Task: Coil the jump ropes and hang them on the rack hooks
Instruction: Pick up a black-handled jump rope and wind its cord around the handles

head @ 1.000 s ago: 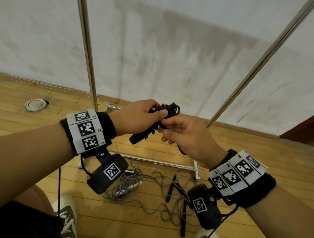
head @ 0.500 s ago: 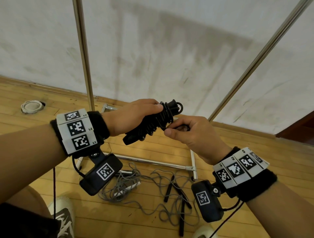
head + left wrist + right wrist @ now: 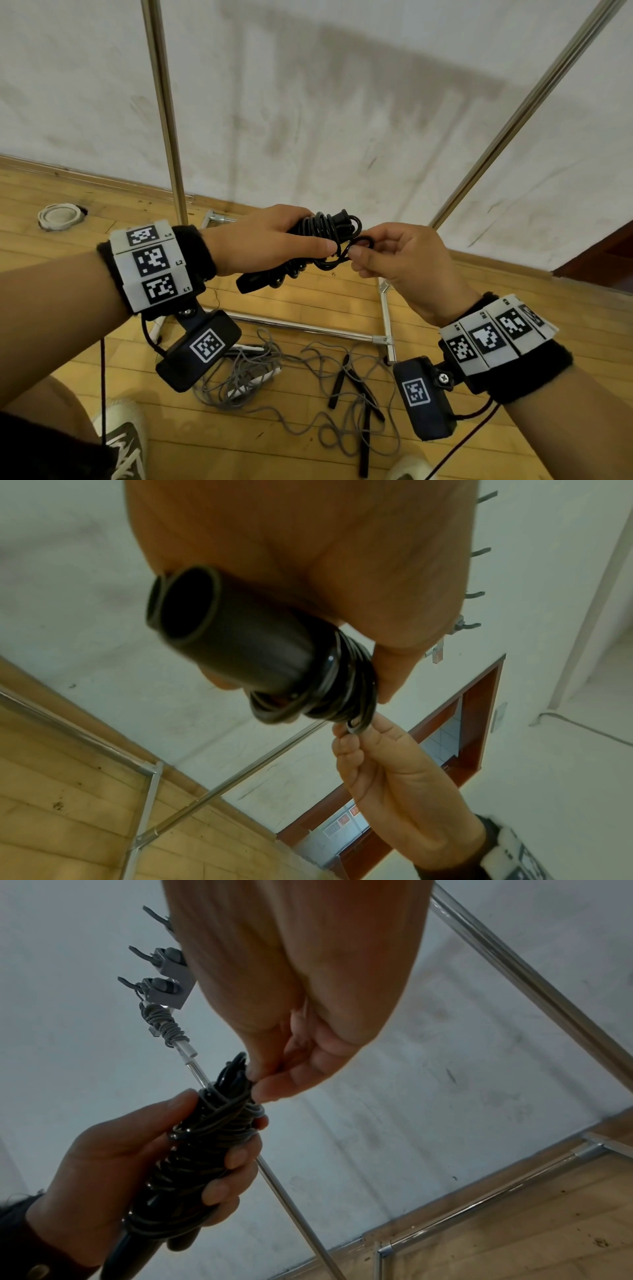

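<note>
Head view: the left hand (image 3: 274, 245) grips the wound black rope (image 3: 318, 236), right fingers (image 3: 356, 255) pinching out a loop — not yet hung. One grey rope (image 3: 164, 1026) hangs on the rack; others (image 3: 274, 383) lie on the floor.

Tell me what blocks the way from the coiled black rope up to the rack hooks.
Nothing visible does. The left hand grips the black jump rope and the right hand pinches its loop. In the right wrist view the hooks stand above in open air; one already carries a grey rope.
</note>
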